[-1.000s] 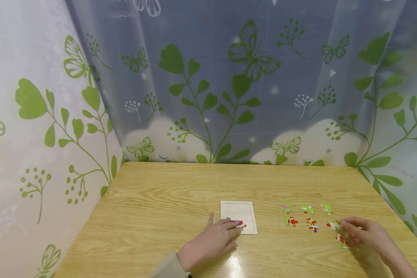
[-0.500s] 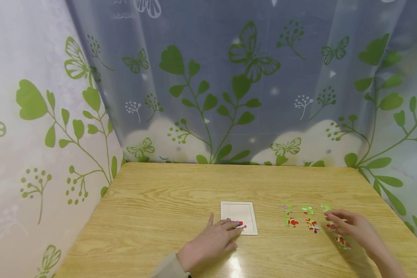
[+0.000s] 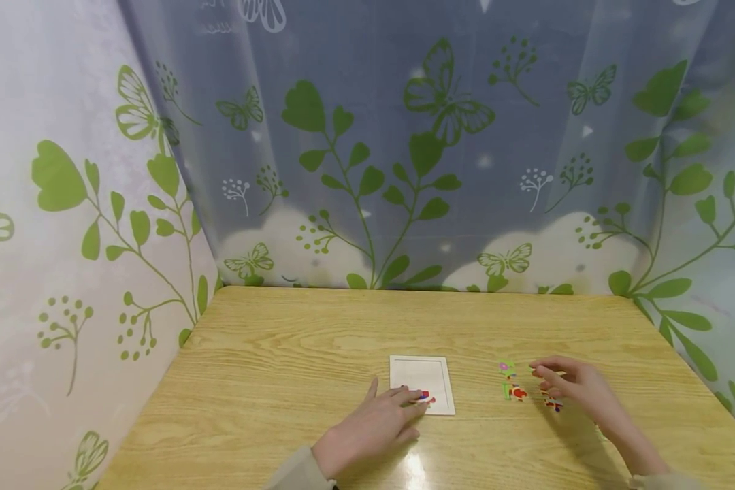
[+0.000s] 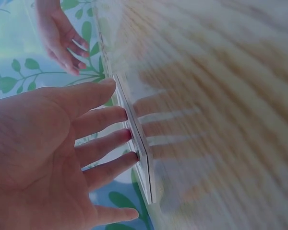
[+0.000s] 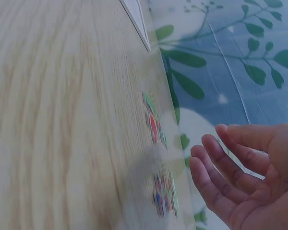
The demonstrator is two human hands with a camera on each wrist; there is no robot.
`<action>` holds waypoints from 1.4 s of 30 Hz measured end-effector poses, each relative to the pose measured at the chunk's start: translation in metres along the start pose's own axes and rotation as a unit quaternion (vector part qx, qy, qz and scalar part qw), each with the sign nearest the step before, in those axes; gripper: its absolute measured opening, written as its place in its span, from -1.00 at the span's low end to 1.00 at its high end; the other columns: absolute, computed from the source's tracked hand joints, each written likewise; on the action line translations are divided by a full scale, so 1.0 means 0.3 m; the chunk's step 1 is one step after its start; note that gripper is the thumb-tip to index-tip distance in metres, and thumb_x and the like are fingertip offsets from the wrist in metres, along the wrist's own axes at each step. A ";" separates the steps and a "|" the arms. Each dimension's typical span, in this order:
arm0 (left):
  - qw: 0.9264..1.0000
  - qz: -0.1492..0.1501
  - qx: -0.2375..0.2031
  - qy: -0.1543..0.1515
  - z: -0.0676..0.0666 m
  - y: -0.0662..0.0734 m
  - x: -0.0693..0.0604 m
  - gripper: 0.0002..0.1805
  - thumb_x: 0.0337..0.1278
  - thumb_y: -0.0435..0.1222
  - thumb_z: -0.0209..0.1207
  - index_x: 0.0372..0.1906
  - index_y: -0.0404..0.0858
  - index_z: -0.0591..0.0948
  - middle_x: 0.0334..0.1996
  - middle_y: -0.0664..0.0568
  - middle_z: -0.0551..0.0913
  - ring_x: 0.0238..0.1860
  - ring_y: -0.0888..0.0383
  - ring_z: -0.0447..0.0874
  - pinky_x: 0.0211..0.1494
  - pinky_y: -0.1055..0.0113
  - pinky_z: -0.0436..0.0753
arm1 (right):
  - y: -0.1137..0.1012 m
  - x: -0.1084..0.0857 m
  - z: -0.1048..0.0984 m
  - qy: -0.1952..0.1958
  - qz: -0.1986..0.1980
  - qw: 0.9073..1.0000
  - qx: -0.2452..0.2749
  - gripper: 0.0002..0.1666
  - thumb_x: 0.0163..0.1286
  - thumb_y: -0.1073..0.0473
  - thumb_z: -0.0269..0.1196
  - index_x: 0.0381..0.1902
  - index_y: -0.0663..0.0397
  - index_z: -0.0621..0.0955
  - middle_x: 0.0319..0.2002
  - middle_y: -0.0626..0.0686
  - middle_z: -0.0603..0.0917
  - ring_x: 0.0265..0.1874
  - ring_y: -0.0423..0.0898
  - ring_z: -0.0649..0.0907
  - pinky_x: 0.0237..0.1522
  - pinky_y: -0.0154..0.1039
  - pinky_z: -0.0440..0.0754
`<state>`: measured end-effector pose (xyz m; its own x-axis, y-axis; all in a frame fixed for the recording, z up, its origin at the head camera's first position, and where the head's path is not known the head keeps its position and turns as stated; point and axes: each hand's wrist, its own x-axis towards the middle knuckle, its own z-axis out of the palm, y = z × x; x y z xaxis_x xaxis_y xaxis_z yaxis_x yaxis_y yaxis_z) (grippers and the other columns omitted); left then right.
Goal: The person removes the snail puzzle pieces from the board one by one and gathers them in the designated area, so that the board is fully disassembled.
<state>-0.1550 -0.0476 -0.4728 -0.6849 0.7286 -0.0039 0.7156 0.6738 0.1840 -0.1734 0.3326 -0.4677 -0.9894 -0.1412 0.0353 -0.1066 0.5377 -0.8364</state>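
My left hand point(image 3: 376, 415) rests its spread fingers on a white puzzle tray point(image 3: 416, 373). A red and blue puzzle piece point(image 3: 425, 395) lies in the tray's lower part, partly covered by the fingertips. In the left wrist view, those fingertips touch the thin tray's edge point(image 4: 143, 158). My right hand point(image 3: 578, 388) hovers above the loose puzzle pieces, fingers loosely bent. The right wrist view shows nothing between its fingers point(image 5: 209, 177). Beneath and beside it lie a red and green piece point(image 3: 516, 393), a pink and green piece point(image 3: 505, 368) and a multicoloured piece point(image 3: 552, 401); other pieces are hidden.
A wood-grain table point(image 3: 294, 354) bears everything. Behind it hangs a blue curtain point(image 3: 367, 136) printed with green leaves and butterflies, and a pale patterned sheet point(image 3: 12, 272) closes the left side.
My right hand has moved left over the rows of loose puzzle pieces, covering different ones. My left hand stays on the tray.
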 end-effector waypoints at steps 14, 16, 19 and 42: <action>1.000 0.012 0.016 0.013 0.000 -0.008 0.010 -0.46 0.44 -0.03 0.15 0.44 0.02 0.48 0.42 0.10 0.46 0.42 0.10 0.41 0.37 -0.37 0.34 | -0.085 0.094 0.142 -0.022 -0.019 0.999 0.013 -0.57 0.55 0.04 0.19 0.13 0.28 0.65 -0.01 0.29 0.72 -0.19 0.05 0.79 -0.25 -0.22 0.78; 1.000 0.010 0.016 0.014 0.001 -0.009 0.011 -0.47 0.43 -0.03 0.15 0.44 0.03 0.49 0.41 0.10 0.47 0.42 0.11 0.41 0.37 -0.38 0.34 | -0.101 0.104 0.157 -0.029 -0.018 0.999 0.018 -0.56 0.55 0.04 0.19 0.14 0.29 0.64 0.00 0.28 0.72 -0.18 0.08 0.78 -0.24 -0.22 0.78; 1.000 0.007 0.012 0.014 0.001 -0.009 0.013 -0.48 0.43 -0.02 0.15 0.42 0.03 0.50 0.41 0.10 0.47 0.41 0.10 0.42 0.37 -0.38 0.34 | -0.122 0.117 0.179 -0.034 -0.026 0.999 0.011 -0.58 0.54 0.04 0.19 0.12 0.26 0.65 -0.02 0.23 0.73 -0.21 0.05 0.77 -0.25 -0.19 0.78; 1.000 -0.013 0.019 0.021 -0.001 -0.027 0.018 -0.49 0.41 0.00 0.17 0.37 -0.03 0.54 0.40 0.03 0.48 0.40 0.01 0.45 0.40 -0.30 0.37 | -0.197 0.187 0.336 -0.068 -0.111 0.991 0.005 -0.74 0.49 0.20 0.25 -0.06 0.29 0.72 -0.15 0.22 0.77 -0.35 0.06 0.75 -0.38 -0.16 0.77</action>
<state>-0.1645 -0.0491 -0.4741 -0.7073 0.7061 0.0327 0.7023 0.6967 0.1464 -0.2127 0.2092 -0.4715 -0.9192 -0.3658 0.1460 -0.3189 0.4735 -0.8211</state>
